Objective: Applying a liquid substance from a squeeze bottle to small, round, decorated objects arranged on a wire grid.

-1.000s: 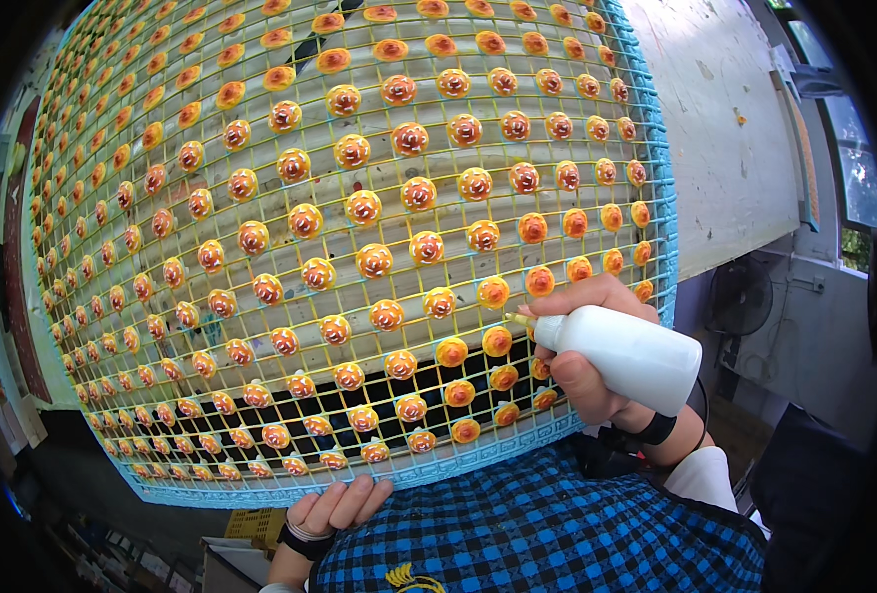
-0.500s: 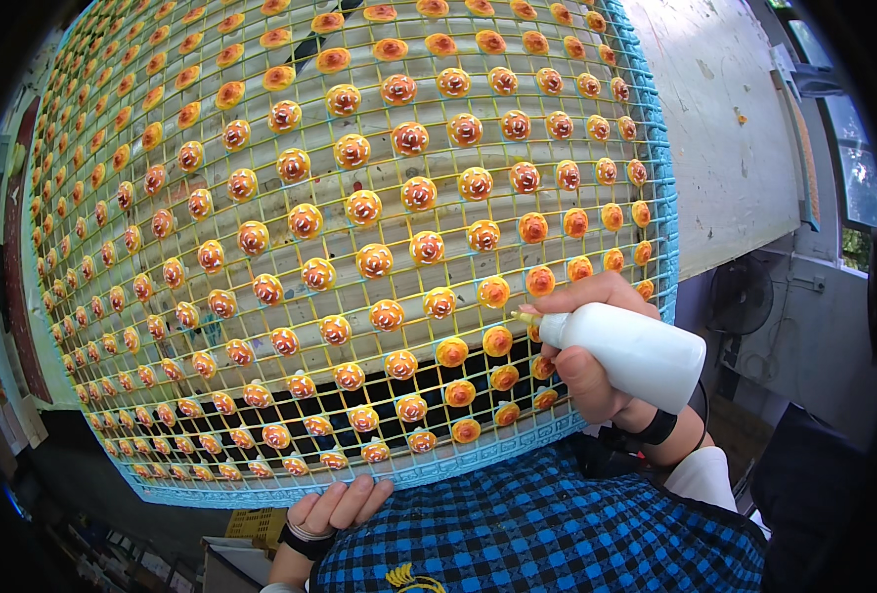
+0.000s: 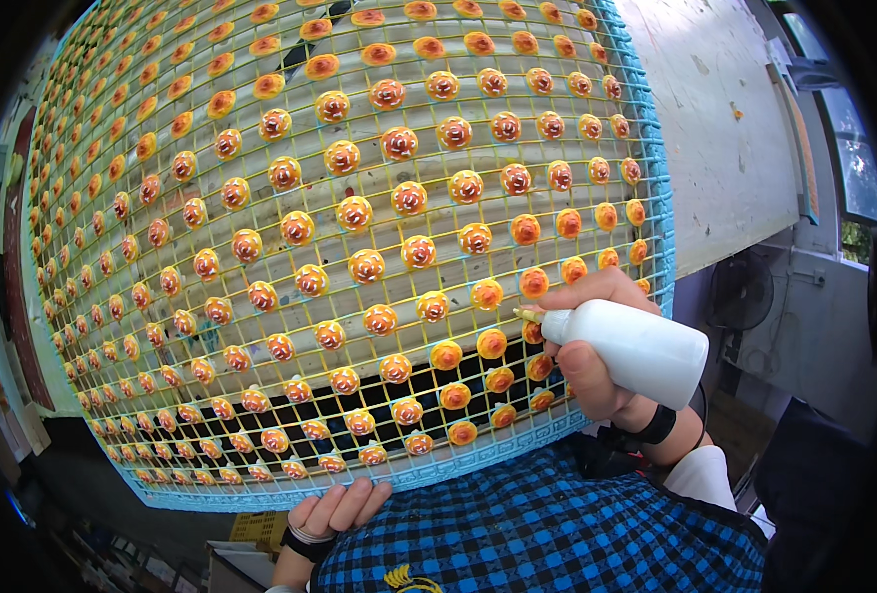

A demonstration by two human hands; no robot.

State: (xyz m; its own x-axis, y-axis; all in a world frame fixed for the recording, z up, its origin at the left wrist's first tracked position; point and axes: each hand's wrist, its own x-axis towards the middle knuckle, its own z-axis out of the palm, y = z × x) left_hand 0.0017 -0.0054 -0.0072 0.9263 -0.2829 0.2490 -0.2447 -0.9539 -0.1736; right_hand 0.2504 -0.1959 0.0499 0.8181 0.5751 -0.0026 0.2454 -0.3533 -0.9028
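Head view: right hand (image 3: 602,385) at the lower right of the yellow mesh panel (image 3: 345,327), thumb and fingers wrapped round a white squeeze bottle (image 3: 646,351), bottle lying tilted, nozzle (image 3: 529,313) pointing left over the orange rosettes (image 3: 491,344); nozzle contact can't be told. Left hand (image 3: 340,509) at the panel's near blue border (image 3: 478,459), fingers side by side, tips on it. Right hand and bottle hide some rosettes. Pale tabletop (image 3: 720,168) beyond; fan (image 3: 741,295) right; checked cloth (image 3: 537,524) below.
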